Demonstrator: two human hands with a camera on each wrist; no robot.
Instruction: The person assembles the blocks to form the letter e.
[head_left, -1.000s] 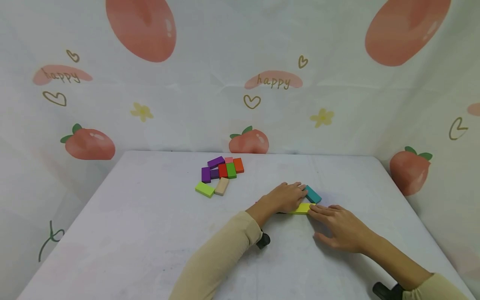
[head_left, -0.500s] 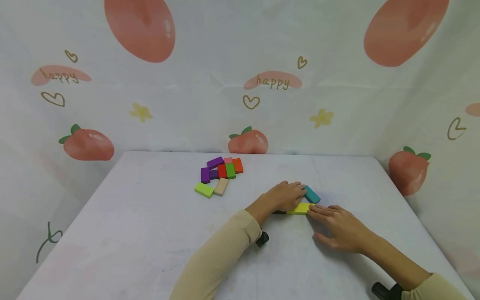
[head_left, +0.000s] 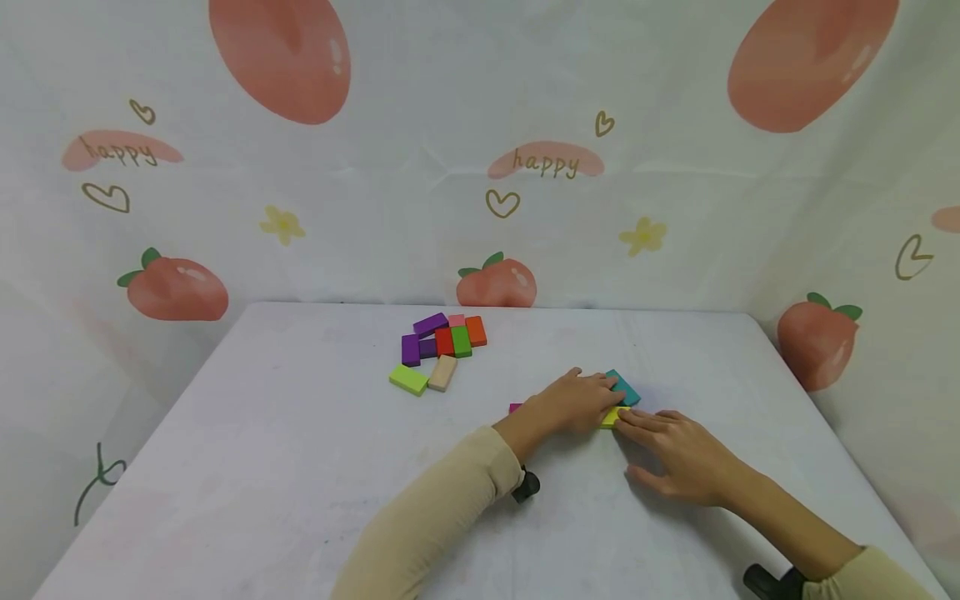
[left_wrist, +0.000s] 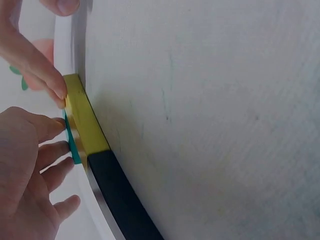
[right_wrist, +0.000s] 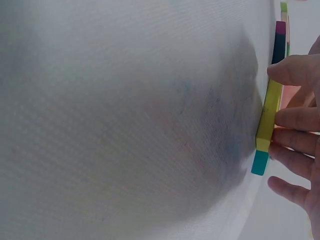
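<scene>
The left hand (head_left: 573,404) has its fingertips at the teal block (head_left: 624,389); I cannot tell whether they pinch it. The right hand (head_left: 678,458), fingers extended and thumb apart, touches the right end of the yellow block (left_wrist: 86,117). The black block (left_wrist: 122,195) adjoins the yellow block on the table (head_left: 300,467); 9 other blocks (head_left: 445,342) lie farther left.

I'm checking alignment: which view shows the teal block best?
The head view: it shows much of the teal block, partly covered by the left hand. Left wrist shows only a sliver behind the yellow block; right wrist, one end.
</scene>
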